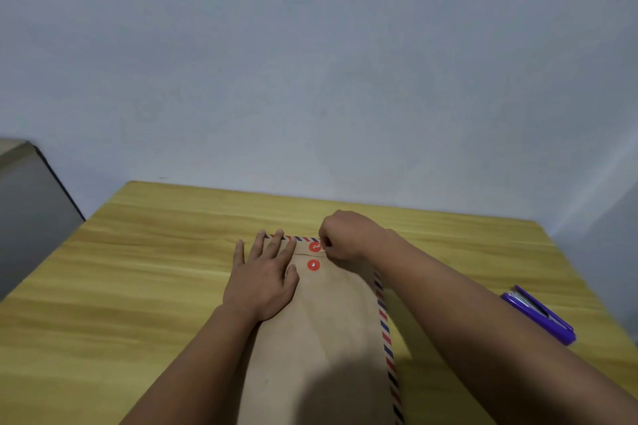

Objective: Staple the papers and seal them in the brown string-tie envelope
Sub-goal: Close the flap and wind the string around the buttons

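Observation:
A brown envelope (328, 328) with a red-and-blue striped border lies lengthwise on the wooden table (138, 269), its flap folded down at the far end. Two red string-tie discs sit near the flap, the upper disc (314, 246) on the flap and the lower disc (313, 265) on the body. My left hand (266, 272) lies flat, fingers spread, pressing the envelope's left side beside the discs. My right hand (341, 235) is curled just right of the upper disc, pinching the thin string (320, 249). No papers are visible.
A purple stapler (540, 314) lies on the table to the right, clear of my right forearm. A grey wall rises behind the table's far edge. A grey box-like object (31, 210) stands off the table's left side.

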Demonstrator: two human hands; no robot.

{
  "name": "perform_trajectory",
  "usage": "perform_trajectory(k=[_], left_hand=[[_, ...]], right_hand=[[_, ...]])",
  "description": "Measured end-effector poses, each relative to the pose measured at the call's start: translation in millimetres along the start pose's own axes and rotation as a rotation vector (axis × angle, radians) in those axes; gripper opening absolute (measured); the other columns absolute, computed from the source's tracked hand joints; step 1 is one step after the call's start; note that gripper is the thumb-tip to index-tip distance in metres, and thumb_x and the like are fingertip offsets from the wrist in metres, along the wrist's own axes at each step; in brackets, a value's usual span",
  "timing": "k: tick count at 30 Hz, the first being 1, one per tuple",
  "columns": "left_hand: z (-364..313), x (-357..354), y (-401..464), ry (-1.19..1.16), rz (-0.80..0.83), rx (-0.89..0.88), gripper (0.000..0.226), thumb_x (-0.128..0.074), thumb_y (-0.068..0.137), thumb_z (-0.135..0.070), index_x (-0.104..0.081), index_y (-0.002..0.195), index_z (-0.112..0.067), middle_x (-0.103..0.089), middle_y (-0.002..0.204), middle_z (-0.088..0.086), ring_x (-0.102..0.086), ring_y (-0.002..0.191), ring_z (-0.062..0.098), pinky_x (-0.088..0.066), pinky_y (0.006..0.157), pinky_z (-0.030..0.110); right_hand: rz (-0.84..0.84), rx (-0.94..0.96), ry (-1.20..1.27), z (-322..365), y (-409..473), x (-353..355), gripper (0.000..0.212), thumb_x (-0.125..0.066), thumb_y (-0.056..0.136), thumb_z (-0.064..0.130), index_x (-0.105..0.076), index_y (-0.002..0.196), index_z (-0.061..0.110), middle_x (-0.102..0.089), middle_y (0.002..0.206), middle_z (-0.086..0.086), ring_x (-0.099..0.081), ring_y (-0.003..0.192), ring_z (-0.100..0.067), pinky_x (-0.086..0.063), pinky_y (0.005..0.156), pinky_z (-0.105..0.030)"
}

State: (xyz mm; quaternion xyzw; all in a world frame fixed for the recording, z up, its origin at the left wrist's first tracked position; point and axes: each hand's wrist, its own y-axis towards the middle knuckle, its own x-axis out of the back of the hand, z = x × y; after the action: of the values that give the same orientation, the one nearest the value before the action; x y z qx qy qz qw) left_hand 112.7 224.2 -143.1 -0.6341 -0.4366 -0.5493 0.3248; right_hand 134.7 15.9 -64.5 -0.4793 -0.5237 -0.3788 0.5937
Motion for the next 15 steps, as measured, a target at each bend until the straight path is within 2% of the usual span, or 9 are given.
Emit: perform_trajectory(k=[2,4,6,9,13,15], left_hand=[[-0.3,-0.3,0.0,0.009,0.005,-0.003,0.063,-0.018,0.1,-0.051,-0.016,0.161,-0.036,-0.005,0.172,-0.007,0.005,0.158,0.023,0.003,0.124,0.058],[-1.0,0.2,-0.4,0.023,0.022,-0.004,0.061,-0.019,0.102,-0.05,-0.013,0.162,-0.035,-0.002,0.172,-0.007,0.008,0.158,0.023,0.004,0.124,0.058],[-1.2,1.0,-0.8,0.022,0.031,-0.004,0.061,-0.018,0.103,-0.049,-0.011,0.162,-0.034,0.0,0.172,-0.006,0.009,0.158,0.023,0.005,0.124,0.058],[-1.2,1.5,-0.5,0.017,0.028,-0.005,0.061,-0.018,0.104,-0.049,-0.012,0.162,-0.034,0.0,0.172,-0.005,0.009,0.158,0.023,0.005,0.124,0.058],[0.2,-0.8,-0.2,0.02,0.011,-0.006,0.062,-0.018,0.102,-0.05,-0.014,0.162,-0.034,-0.003,0.172,-0.005,0.007,0.158,0.023,0.004,0.124,0.059],[0.8,-1.9,0.1,0.019,0.005,-0.006,0.064,-0.016,0.101,-0.051,-0.014,0.162,-0.034,-0.003,0.172,-0.005,0.006,0.158,0.023,0.004,0.124,0.059]], right_hand=[[0.03,0.031,-0.104,4.4,3.9,1.5,0.011,-0.058,0.09,0.012,-0.069,0.088,0.011,-0.067,0.088,-0.007,-0.064,0.082,-0.03,-0.055,0.068,-0.036],[0.073,0.069,-0.177,6.8,4.6,2.6,0.005,-0.06,0.089,0.015,-0.061,0.084,0.012,-0.06,0.083,-0.006,-0.058,0.077,-0.029,-0.045,0.06,-0.032],[0.09,0.085,-0.164,5.6,3.9,1.0,0.011,-0.063,0.088,0.022,-0.06,0.086,0.012,-0.062,0.085,-0.006,-0.059,0.079,-0.029,-0.044,0.06,-0.033],[0.038,0.079,-0.047,0.7,-0.6,0.7,0.016,-0.066,0.086,0.029,-0.062,0.091,0.014,-0.066,0.092,-0.006,-0.062,0.085,-0.027,-0.047,0.066,-0.036],[-0.11,0.056,0.187,-0.3,-5.9,-0.7,0.013,-0.068,0.08,0.027,-0.062,0.081,0.016,-0.064,0.085,-0.001,-0.059,0.081,-0.024,-0.049,0.066,-0.039],[-0.151,0.043,0.271,-0.7,-5.6,-3.7,0.013,-0.07,0.08,0.026,-0.064,0.081,0.014,-0.065,0.082,0.0,-0.057,0.08,-0.022,-0.044,0.064,-0.038]])
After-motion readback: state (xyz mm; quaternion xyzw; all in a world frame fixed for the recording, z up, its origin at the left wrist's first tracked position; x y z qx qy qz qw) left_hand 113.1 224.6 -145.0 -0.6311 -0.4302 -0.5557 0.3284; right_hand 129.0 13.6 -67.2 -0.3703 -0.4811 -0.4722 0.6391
